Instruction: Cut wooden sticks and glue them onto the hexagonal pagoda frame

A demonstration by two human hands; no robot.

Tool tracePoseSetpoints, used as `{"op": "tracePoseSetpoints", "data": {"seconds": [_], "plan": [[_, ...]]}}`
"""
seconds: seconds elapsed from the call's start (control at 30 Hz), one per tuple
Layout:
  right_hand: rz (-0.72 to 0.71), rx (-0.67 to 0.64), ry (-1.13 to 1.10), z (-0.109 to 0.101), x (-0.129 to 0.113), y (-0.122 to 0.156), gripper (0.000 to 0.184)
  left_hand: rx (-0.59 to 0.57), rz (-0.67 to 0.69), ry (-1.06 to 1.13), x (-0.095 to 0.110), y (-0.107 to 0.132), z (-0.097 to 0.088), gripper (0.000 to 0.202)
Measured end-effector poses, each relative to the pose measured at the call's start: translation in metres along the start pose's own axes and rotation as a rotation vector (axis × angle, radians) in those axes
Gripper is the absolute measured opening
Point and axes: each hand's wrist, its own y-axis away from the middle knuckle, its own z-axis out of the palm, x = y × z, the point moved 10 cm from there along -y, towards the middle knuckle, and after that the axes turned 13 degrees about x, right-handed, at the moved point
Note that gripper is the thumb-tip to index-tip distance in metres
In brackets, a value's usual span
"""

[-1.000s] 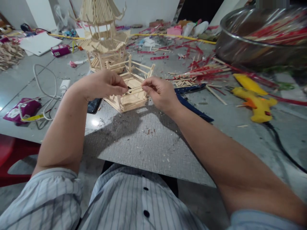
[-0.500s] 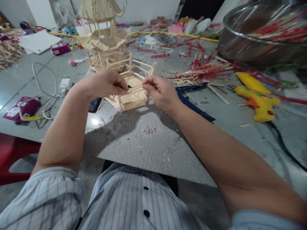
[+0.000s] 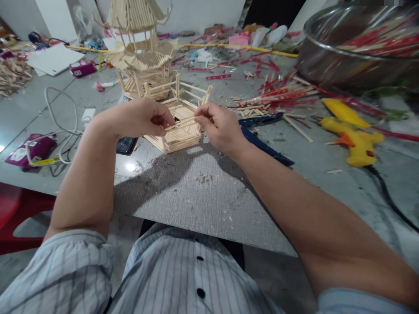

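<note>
Between my hands runs a thin wooden stick (image 3: 181, 124), over the near side of a low many-sided frame (image 3: 178, 145) built of wooden sticks. The fingers of my left hand (image 3: 140, 117) are closed at its left end. My right hand (image 3: 220, 125) pinches the right end by the frame's right corner. Posts and rails rise around the frame's back. Behind it stands a tiered stick pagoda model (image 3: 140, 59). Under my left wrist, a dark phone (image 3: 126, 145) is partly covered.
Blue-handled pliers (image 3: 266, 146) lie right of the frame, then a yellow glue gun (image 3: 352, 139). A metal basin (image 3: 304, 67) with wrapped sticks stands back right. A white cable (image 3: 76, 111) and purple packet (image 3: 31, 150) are at left.
My left hand has shifted slightly left and down along the stick, uncovering more of its left end. The right hand has hardly moved.
</note>
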Motion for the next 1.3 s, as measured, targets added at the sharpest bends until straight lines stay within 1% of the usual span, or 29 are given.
{"op": "tracePoseSetpoints", "data": {"seconds": [0.13,0.37,0.57,0.67,0.77,0.97,1.1,1.23,1.3], "plan": [[-0.021,-0.013,-0.006,0.002,0.0,0.0,0.013,0.01,0.005,-0.03,0.004,0.001,-0.003,0.032],[-0.079,-0.02,0.044,0.003,-0.005,0.0,0.018,0.016,-0.024,-0.01,0.009,0.004,-0.007,0.031],[-0.099,-0.015,0.034,0.002,-0.006,0.0,0.016,0.097,0.039,-0.053,0.014,0.001,-0.012,0.028],[-0.102,-0.017,0.03,0.001,-0.007,0.0,0.02,0.123,0.068,-0.07,0.018,0.002,-0.014,0.028],[-0.111,-0.021,0.035,0.002,-0.008,0.0,0.022,0.128,0.053,-0.104,0.021,0.003,-0.014,0.028],[-0.088,-0.023,0.047,0.001,-0.005,0.001,0.019,0.144,0.042,-0.167,0.027,0.004,-0.013,0.026],[-0.098,-0.003,0.031,-0.001,-0.005,0.001,0.016,0.153,0.032,-0.165,0.026,0.004,-0.013,0.025],[-0.096,0.001,0.029,0.0,-0.005,0.0,0.013,0.159,0.042,-0.206,0.028,0.001,-0.006,0.023],[-0.088,0.004,0.033,0.0,-0.005,0.0,0.013,0.196,0.042,-0.235,0.032,-0.002,-0.002,0.024]]}}
